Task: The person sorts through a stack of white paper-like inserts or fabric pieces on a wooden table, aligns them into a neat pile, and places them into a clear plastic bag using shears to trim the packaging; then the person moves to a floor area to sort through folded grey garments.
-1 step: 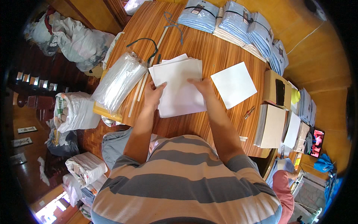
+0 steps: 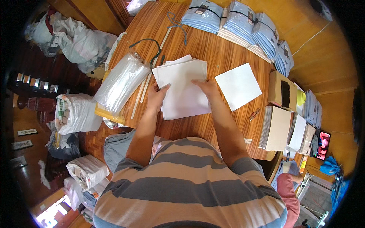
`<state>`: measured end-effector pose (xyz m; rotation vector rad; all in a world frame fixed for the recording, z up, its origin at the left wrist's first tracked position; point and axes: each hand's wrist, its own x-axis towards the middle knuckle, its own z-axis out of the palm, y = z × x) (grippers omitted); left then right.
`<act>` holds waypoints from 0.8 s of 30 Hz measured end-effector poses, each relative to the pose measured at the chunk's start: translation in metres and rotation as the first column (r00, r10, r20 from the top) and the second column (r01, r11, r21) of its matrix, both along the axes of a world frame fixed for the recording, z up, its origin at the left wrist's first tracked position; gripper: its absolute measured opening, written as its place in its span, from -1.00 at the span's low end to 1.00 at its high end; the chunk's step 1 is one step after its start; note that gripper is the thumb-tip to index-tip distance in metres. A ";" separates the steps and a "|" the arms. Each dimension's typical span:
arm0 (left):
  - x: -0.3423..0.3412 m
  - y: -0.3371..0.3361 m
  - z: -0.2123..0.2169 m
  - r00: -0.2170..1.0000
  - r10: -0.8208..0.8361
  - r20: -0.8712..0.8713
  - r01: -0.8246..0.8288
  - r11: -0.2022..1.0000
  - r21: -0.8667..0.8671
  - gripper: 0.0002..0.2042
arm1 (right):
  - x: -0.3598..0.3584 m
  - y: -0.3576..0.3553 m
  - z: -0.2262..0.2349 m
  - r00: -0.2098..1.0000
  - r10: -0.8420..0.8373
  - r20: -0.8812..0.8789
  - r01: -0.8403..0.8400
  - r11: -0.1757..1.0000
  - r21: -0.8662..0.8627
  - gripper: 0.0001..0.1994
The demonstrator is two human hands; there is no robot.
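Note:
A loose stack of white paper sheets (image 2: 181, 89) lies on the wooden table (image 2: 213, 49) in front of me. My left hand (image 2: 156, 97) rests on the stack's left edge, fingers spread over the sheets. My right hand (image 2: 207, 88) presses on the stack's right side, fingertips on the top sheet. A single white sheet (image 2: 238, 86) lies apart to the right of the stack. Neither hand lifts a sheet off the pile.
A clear plastic bag of white strips (image 2: 121, 81) lies left of the stack, on a yellow pad. Folded blue shirts (image 2: 243, 28) line the far edge. A cardboard box (image 2: 282, 91), stacked card sheets (image 2: 275, 129) and a small red pen (image 2: 254, 114) sit at right. Filled sacks (image 2: 76, 114) crowd the floor at left.

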<state>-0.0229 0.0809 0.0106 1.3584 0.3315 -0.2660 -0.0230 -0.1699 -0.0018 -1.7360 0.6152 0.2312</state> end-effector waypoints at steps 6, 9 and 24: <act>-0.008 0.005 -0.031 0.980 -0.145 0.137 0.128 0.984 0.122 -0.46 | -0.021 0.010 0.021 0.994 -0.074 0.076 0.084 0.986 -0.146 -0.32; -0.016 -0.005 -0.016 0.969 -0.181 0.166 0.165 0.981 0.102 -0.37 | -0.045 0.000 0.026 0.962 -0.116 0.247 0.137 0.988 -0.068 -0.41; -0.047 -0.028 0.054 0.749 -0.342 0.568 0.342 0.933 0.110 -0.14 | -0.174 -0.020 0.043 0.821 -0.148 0.551 0.111 0.989 0.100 -0.51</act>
